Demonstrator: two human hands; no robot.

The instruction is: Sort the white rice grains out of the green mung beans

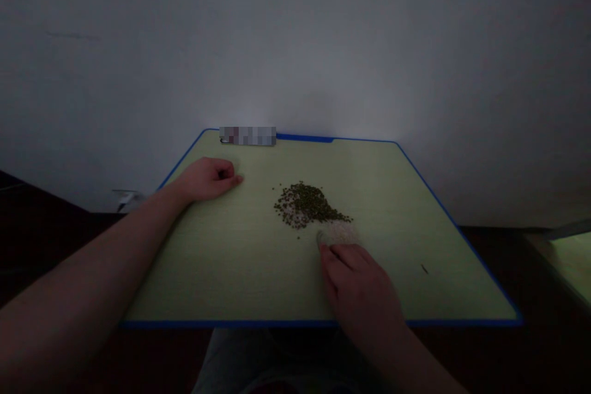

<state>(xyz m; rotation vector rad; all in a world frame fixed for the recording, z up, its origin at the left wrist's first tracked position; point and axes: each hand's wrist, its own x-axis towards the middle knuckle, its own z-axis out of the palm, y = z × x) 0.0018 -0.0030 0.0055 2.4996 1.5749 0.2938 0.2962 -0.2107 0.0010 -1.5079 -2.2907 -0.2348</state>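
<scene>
A loose heap of small green beans [311, 200], apparently mung beans, lies mid-table. Pale grains like rice [341, 232] are spread at its near right edge, and more pale grains show among the beans on the left. My right hand [364, 286] is closed just in front of the pale grains. From its fingertips sticks out a small greyish rounded piece [321, 237]; the rest of it is hidden in the fingers, so its kind is unclear. My left hand [210, 178] rests on the table to the left of the heap, fingers curled in, with nothing visible in it.
The pale yellow-green table [244, 271] has a blue rim and stands against a grey wall [295, 43]. A blurred-out flat item [248, 136] sits at the far edge beside a blue strip [305, 138]. A small dark sliver [425, 269] lies on the right.
</scene>
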